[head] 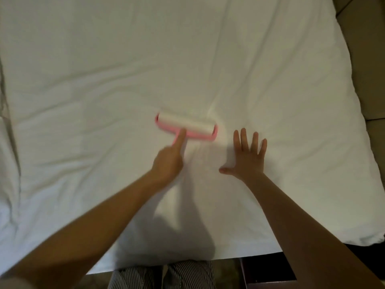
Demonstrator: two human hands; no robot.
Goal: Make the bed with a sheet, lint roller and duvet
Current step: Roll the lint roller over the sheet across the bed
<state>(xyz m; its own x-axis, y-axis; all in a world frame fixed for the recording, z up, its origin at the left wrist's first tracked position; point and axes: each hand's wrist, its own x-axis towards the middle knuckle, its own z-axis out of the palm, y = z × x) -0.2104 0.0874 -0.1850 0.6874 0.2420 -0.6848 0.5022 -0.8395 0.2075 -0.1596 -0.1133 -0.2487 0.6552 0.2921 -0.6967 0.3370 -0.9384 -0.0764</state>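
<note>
A white sheet (145, 59) covers the bed and is lightly creased. On it near the middle lies a pink lint roller (187, 126) with a white roll, its roll flat on the fabric. My left hand (168, 161) grips the roller's pink handle, the index finger stretched along the handle toward the roll. My right hand (246, 155) lies flat on the sheet just right of the roller, fingers spread and straight, palm pressing the fabric. No duvet can be told apart in view.
The bed's right edge (354, 142) drops to a beige floor. Its near edge (208, 259) runs in front of my striped trousers (162, 276). A deep fold in the bedding runs down the left side (12, 142). A dark piece of furniture (268, 270) stands at the lower right.
</note>
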